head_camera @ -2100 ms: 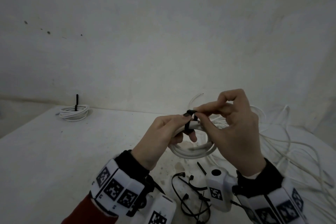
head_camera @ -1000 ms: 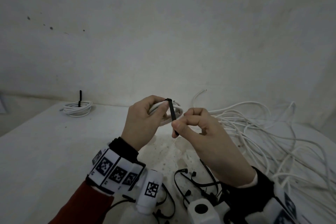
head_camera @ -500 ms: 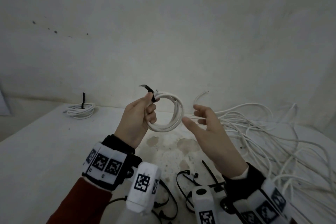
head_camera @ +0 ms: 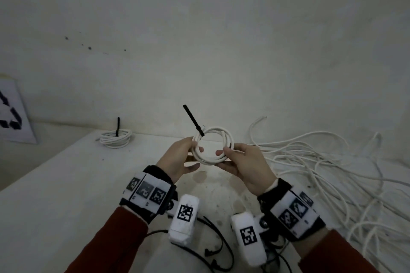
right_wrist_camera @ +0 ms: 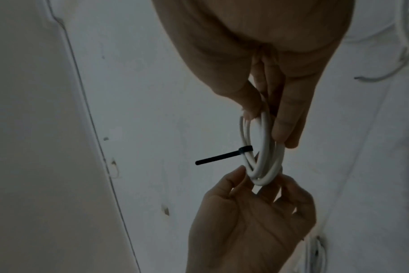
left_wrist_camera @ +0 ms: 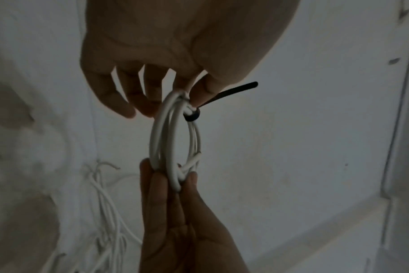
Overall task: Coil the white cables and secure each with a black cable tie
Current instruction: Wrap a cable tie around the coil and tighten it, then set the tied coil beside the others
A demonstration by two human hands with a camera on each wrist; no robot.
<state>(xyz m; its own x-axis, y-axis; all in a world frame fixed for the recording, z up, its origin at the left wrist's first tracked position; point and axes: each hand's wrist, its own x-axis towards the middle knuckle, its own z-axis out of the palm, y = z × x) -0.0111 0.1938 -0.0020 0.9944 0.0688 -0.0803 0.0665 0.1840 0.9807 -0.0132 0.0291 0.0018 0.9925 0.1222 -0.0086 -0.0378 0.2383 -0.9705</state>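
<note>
A small coil of white cable (head_camera: 216,129) is held upright above the table between both hands. A black cable tie (head_camera: 192,120) is cinched round its upper left, with the tail sticking up and left. My left hand (head_camera: 195,148) pinches the coil's left side just below the tie. My right hand (head_camera: 224,153) pinches the right side. In the left wrist view the coil (left_wrist_camera: 161,140) is edge-on, with the tie (left_wrist_camera: 231,92) beside my thumb. The right wrist view shows the coil (right_wrist_camera: 266,157) and the tie's tail (right_wrist_camera: 217,157) pointing left.
A tied coil (head_camera: 115,138) lies at the table's back left corner. A big tangle of loose white cable (head_camera: 321,162) covers the right side. Several loose black ties (head_camera: 217,250) lie near the front edge, under my wrists. The white table (head_camera: 55,184) meets a wall behind.
My right hand pulled the tie's tail, let go and opened. It has now taken hold of the coil's right side, while the left hand has kept its grip.
</note>
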